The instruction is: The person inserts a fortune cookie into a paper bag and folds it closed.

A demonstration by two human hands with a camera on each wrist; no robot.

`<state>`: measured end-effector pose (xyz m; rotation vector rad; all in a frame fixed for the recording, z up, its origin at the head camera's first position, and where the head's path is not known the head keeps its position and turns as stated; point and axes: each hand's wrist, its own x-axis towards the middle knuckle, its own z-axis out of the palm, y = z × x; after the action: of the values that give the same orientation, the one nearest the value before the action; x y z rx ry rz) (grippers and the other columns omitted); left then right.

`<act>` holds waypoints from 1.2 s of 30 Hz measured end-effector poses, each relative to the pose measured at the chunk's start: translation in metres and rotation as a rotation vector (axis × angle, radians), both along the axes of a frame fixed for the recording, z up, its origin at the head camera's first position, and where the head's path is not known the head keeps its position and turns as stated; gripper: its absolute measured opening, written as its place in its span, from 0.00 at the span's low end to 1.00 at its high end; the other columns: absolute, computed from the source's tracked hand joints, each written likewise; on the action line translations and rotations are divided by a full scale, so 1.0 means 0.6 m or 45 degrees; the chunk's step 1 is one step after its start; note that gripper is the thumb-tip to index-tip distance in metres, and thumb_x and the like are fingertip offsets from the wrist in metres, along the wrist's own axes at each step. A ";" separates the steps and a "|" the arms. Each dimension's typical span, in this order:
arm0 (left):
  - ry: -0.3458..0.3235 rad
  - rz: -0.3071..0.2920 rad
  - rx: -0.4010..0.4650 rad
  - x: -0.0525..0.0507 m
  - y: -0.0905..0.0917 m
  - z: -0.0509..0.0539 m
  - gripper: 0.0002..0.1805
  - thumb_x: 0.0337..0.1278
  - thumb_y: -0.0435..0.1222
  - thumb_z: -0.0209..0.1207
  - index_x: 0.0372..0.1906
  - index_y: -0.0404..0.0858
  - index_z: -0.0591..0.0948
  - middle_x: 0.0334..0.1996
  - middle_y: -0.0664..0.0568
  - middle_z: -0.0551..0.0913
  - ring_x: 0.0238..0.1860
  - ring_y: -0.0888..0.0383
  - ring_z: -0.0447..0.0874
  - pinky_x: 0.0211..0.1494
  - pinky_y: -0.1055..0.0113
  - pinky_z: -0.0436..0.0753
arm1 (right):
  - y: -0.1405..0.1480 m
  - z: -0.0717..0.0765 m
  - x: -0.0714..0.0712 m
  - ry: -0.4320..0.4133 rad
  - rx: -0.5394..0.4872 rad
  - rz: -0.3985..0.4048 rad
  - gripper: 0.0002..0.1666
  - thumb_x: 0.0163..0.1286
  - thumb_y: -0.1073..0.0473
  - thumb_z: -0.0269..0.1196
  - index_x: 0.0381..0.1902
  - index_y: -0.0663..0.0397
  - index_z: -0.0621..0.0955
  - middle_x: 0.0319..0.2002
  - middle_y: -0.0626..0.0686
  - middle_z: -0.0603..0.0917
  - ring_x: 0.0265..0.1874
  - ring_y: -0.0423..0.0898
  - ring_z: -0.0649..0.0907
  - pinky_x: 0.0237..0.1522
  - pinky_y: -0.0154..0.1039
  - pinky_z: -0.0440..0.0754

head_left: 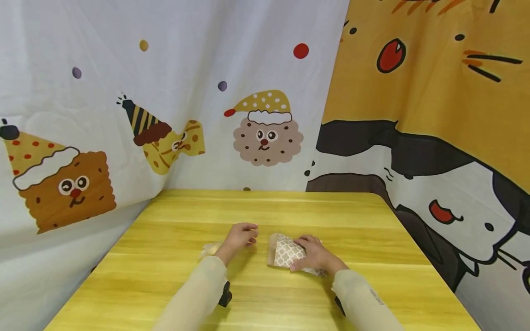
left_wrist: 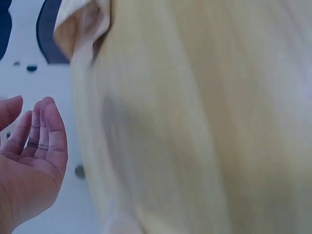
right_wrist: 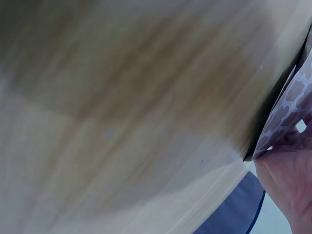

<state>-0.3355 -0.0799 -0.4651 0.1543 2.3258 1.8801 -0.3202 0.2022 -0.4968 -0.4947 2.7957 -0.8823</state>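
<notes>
Near the middle of the table, my right hand (head_left: 312, 255) grips a paper bag (head_left: 285, 250) with a white-and-tan lattice pattern. The bag's plain brown end points left, and its thumb-side edge is partly covered by the hand. In the right wrist view the patterned bag (right_wrist: 291, 105) appears at the right edge beside the hand (right_wrist: 285, 178). My left hand (head_left: 240, 238) hovers left of the bag, apart from it, with loosely bent fingers and nothing held. The left wrist view shows this hand (left_wrist: 36, 165) with its palm turned up and vacant.
Beside the left forearm lies a small, pale, see-through item (head_left: 210, 249), partly hidden; its kind is unclear. The yellow wood-grain table (head_left: 265, 299) meets a cartoon-printed cloth (head_left: 198, 174) at the back and sides. Dark wrist devices sit at both cuffs.
</notes>
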 end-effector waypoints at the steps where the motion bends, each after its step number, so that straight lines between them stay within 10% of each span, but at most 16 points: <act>1: 0.007 0.019 -0.010 -0.003 -0.012 0.004 0.18 0.70 0.31 0.57 0.59 0.25 0.77 0.49 0.34 0.80 0.41 0.43 0.83 0.47 0.52 0.84 | -0.001 0.000 0.000 0.000 0.003 -0.002 0.60 0.45 0.36 0.79 0.72 0.56 0.69 0.71 0.62 0.63 0.69 0.63 0.62 0.65 0.63 0.64; 15: 0.045 0.240 -0.145 -0.009 -0.178 0.012 0.21 0.72 0.33 0.53 0.64 0.26 0.73 0.55 0.33 0.77 0.54 0.36 0.75 0.55 0.45 0.79 | -0.003 0.002 0.003 0.010 -0.006 0.009 0.60 0.45 0.37 0.80 0.71 0.58 0.69 0.70 0.63 0.63 0.68 0.64 0.62 0.65 0.64 0.64; 36: 0.002 0.122 -0.431 0.019 -0.212 -0.027 0.22 0.68 0.33 0.58 0.60 0.22 0.75 0.53 0.31 0.80 0.53 0.38 0.78 0.55 0.48 0.78 | -0.003 0.002 0.002 0.012 0.000 0.009 0.60 0.46 0.38 0.80 0.71 0.57 0.69 0.70 0.63 0.64 0.68 0.64 0.62 0.65 0.63 0.64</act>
<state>-0.3243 -0.2071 -0.4813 0.0056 2.6507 1.4903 -0.3188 0.2002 -0.4958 -0.5097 2.8002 -0.8813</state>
